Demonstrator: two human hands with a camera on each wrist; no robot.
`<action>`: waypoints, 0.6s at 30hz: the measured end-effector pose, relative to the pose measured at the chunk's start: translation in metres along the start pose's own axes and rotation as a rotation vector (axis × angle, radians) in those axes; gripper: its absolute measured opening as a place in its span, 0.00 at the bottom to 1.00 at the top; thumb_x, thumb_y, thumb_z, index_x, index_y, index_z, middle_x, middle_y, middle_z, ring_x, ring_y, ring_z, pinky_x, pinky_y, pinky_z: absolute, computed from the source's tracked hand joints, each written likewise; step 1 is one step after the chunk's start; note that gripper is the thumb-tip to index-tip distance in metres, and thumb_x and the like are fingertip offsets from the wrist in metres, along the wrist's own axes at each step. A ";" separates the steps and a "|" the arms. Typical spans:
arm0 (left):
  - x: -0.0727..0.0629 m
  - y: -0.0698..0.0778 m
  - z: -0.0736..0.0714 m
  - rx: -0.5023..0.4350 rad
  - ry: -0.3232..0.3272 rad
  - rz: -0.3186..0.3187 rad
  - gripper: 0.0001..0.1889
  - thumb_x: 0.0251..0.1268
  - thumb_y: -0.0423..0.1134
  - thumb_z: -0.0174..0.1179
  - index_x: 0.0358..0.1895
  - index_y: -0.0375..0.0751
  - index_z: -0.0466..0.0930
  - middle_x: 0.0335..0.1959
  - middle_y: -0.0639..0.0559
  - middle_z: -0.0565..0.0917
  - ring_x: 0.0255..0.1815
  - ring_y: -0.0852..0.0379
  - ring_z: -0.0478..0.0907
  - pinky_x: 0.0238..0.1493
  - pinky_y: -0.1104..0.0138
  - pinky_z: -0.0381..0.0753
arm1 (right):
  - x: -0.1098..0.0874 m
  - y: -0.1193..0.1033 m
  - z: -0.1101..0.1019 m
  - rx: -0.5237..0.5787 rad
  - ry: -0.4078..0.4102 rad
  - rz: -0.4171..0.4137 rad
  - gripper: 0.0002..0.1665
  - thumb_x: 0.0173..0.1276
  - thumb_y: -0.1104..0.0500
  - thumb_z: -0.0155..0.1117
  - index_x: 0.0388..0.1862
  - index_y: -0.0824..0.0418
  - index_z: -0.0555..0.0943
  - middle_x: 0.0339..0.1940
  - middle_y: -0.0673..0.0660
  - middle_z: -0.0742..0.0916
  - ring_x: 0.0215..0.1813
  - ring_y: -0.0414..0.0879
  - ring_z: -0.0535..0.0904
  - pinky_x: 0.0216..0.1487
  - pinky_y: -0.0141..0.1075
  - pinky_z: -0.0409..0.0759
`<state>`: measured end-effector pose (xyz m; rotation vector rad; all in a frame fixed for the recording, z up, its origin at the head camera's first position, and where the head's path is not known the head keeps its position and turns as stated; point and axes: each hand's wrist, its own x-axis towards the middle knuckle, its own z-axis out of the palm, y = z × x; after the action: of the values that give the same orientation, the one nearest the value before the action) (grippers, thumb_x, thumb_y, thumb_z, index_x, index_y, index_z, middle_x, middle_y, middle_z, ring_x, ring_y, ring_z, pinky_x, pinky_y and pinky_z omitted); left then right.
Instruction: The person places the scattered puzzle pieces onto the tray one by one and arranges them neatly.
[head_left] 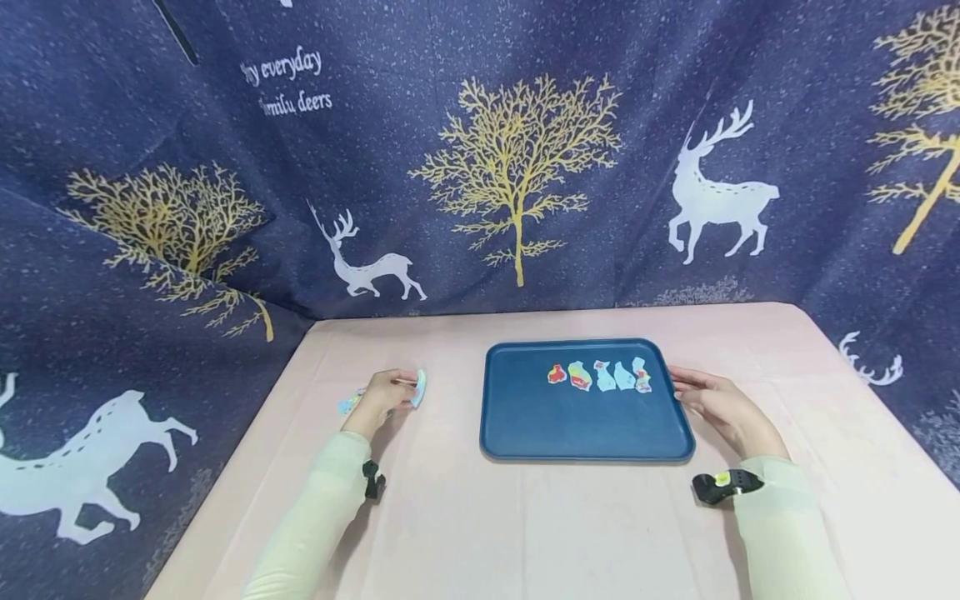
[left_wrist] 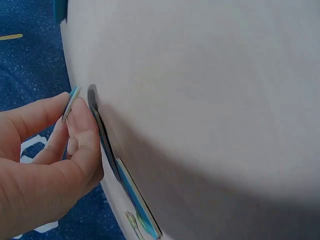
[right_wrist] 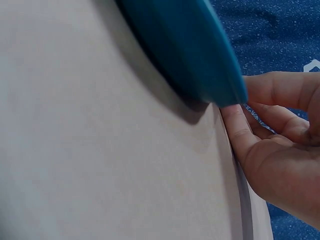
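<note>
My left hand (head_left: 386, 396) pinches a thin, flat light-blue puzzle piece (head_left: 419, 389) between thumb and fingers, above the left part of the table. In the left wrist view the piece (left_wrist: 71, 104) appears edge-on at the fingertips. More flat puzzle pieces (head_left: 350, 402) lie on the table beside that hand, partly hidden behind it. On the right, my right hand (head_left: 723, 408) holds the right rim of a dark blue tray (head_left: 585, 437); the right wrist view has thumb and index finger at the rim (right_wrist: 227, 75). Several irregular pieces in light blue, red and yellow (head_left: 580, 375) form a row in the tray's upper right.
A pale pink cloth covers the table (head_left: 450, 517). Behind and to the left hangs a navy curtain (head_left: 360, 167) printed with white deer and golden trees. Each wrist wears a black strap, such as the right one (head_left: 726, 483).
</note>
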<state>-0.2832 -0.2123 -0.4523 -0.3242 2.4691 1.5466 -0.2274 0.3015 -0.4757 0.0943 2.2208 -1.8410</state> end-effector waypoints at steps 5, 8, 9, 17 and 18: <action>0.000 0.007 0.006 -0.070 -0.028 -0.016 0.18 0.63 0.25 0.57 0.57 0.30 0.75 0.45 0.40 0.78 0.40 0.51 0.79 0.47 0.64 0.85 | 0.000 0.000 0.001 0.006 -0.002 0.005 0.39 0.65 0.71 0.48 0.75 0.72 0.51 0.73 0.73 0.60 0.73 0.64 0.55 0.74 0.52 0.56; 0.000 0.012 0.012 -0.109 -0.043 -0.016 0.19 0.63 0.25 0.57 0.58 0.30 0.74 0.43 0.42 0.77 0.38 0.53 0.78 0.47 0.64 0.85 | 0.000 -0.001 0.001 0.006 -0.001 0.002 0.39 0.64 0.72 0.48 0.74 0.72 0.51 0.73 0.73 0.60 0.73 0.64 0.54 0.74 0.52 0.56; 0.000 0.014 0.014 -0.128 -0.046 -0.018 0.19 0.63 0.24 0.57 0.58 0.30 0.74 0.42 0.42 0.77 0.36 0.54 0.78 0.46 0.64 0.85 | 0.000 -0.001 0.001 0.000 -0.001 0.000 0.39 0.64 0.71 0.48 0.74 0.72 0.51 0.73 0.73 0.60 0.73 0.64 0.55 0.74 0.52 0.57; 0.003 0.032 0.035 -0.251 -0.079 0.013 0.24 0.60 0.21 0.57 0.61 0.30 0.71 0.34 0.45 0.74 0.27 0.59 0.76 0.36 0.70 0.86 | -0.001 0.000 0.000 -0.019 -0.005 -0.007 0.39 0.64 0.71 0.48 0.74 0.72 0.51 0.73 0.73 0.61 0.65 0.47 0.67 0.71 0.40 0.66; 0.003 0.035 0.038 -0.257 -0.083 0.016 0.24 0.60 0.21 0.57 0.62 0.30 0.71 0.34 0.45 0.75 0.26 0.59 0.76 0.35 0.70 0.86 | 0.000 0.000 0.000 -0.015 -0.003 -0.006 0.40 0.64 0.71 0.48 0.74 0.72 0.51 0.73 0.73 0.61 0.66 0.49 0.67 0.70 0.39 0.66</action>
<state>-0.2945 -0.1634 -0.4399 -0.2741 2.2188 1.8480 -0.2271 0.3017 -0.4755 0.0823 2.2341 -1.8262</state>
